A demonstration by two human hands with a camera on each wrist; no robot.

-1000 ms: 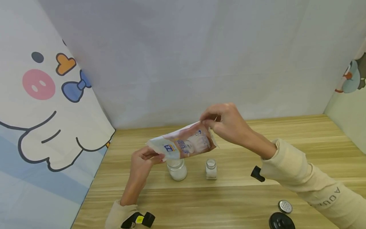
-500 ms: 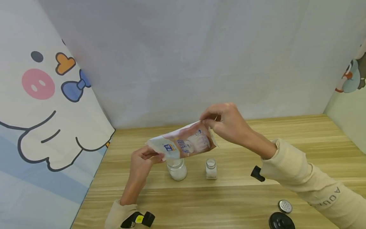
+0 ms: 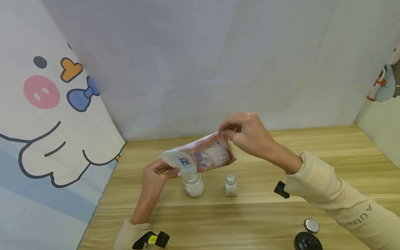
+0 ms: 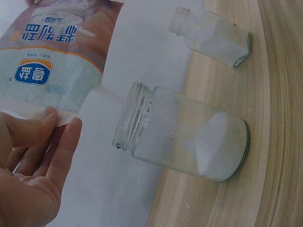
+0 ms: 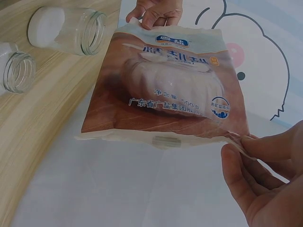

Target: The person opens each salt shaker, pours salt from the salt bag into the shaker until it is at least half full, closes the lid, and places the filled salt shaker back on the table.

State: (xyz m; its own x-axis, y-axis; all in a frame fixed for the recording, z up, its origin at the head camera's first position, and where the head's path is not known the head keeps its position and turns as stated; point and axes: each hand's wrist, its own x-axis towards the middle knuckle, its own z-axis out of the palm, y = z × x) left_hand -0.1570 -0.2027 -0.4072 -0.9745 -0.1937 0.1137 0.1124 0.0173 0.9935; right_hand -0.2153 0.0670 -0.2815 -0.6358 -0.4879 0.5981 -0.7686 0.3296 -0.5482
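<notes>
A printed salt bag (image 3: 201, 156) hangs tilted above the table, its left end lower. My left hand (image 3: 155, 178) pinches the lower end between thumb and fingers. At the raised end, my right hand (image 3: 248, 135) pinches a top corner of the bag, also seen in the right wrist view. Under the bag's lower edge stands a wide glass jar (image 4: 189, 132) with a white heap of salt at its bottom. A faint pale streak (image 4: 112, 93) runs from the bag's corner to the jar's mouth. To its right is a smaller glass bottle (image 3: 230, 185), partly filled with white salt.
Near the front right of the wooden table (image 3: 218, 222) lie a perforated silver cap (image 3: 311, 225) and a black lid (image 3: 307, 241), close to the right sleeve. A pale cloth backdrop (image 3: 218, 69) rises behind the table, with a cartoon-printed cloth (image 3: 40, 139) on the left.
</notes>
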